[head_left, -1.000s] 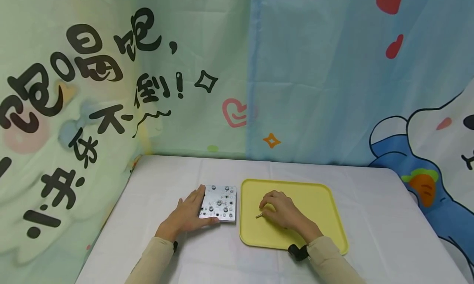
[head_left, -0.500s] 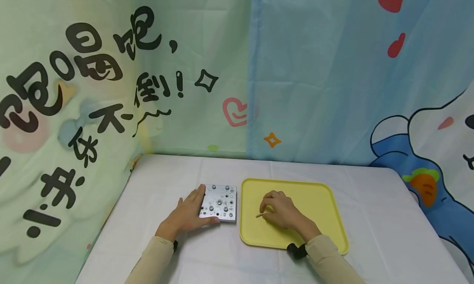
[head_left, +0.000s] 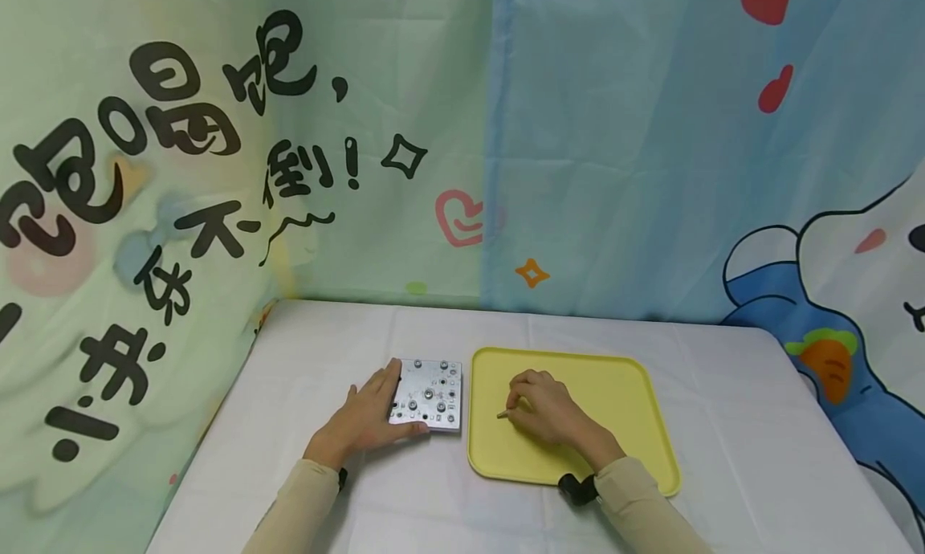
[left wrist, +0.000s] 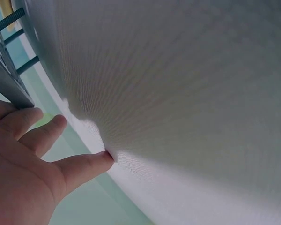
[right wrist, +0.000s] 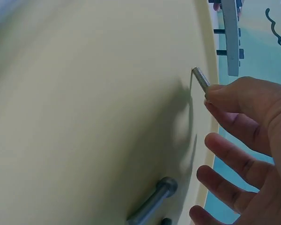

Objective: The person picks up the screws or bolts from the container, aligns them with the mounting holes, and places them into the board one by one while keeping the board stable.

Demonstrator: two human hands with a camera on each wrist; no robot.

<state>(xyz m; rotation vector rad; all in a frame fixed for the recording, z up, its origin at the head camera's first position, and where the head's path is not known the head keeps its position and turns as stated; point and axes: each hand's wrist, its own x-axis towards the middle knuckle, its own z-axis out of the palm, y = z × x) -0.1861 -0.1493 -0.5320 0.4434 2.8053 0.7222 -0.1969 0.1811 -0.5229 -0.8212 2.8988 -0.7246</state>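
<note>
My left hand lies along the left side of a square silver metal plate, thumb at its near edge, fingers fairly straight. Several screw heads and small holes dot the plate's top. In the left wrist view, screw shanks stick out of its underside, and the little finger touches the white cloth. Over the yellow tray, my right hand pinches a small silver screw between thumb and forefinger, its threaded end showing. The other right fingers are loosely bent. The screw's head is hidden in the grip.
In the right wrist view a larger dark bolt lies in the tray beneath the hand, beside part of another. A white cloth covers the table. Printed curtains hang behind and to the left.
The screw in my right hand has turned from slanting down-left to pointing nearly straight left. The right hand has barely shifted. My left hand and the plate keep their places.
</note>
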